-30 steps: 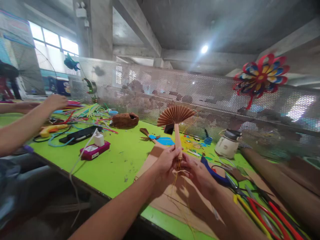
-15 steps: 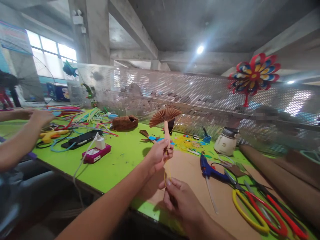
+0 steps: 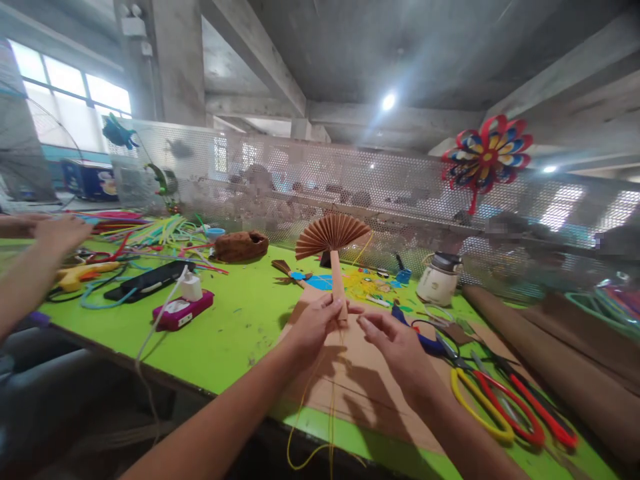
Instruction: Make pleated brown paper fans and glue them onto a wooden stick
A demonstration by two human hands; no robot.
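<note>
Right hand [image 3: 395, 341] risen from lower centre to mid-frame, fingers loosely spread, forefinger tip just beside the stem of the fan [image 3: 333, 235]; left hand [image 3: 316, 325] pinching that stem upright above the counter [image 3: 235, 313]; yellow cord [image 3: 332, 400] dangling slack below.

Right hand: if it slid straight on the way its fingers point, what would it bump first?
Probably the paper fan's stem, where the left hand pinches it; the gap looks small, though depth is unclear.
</note>
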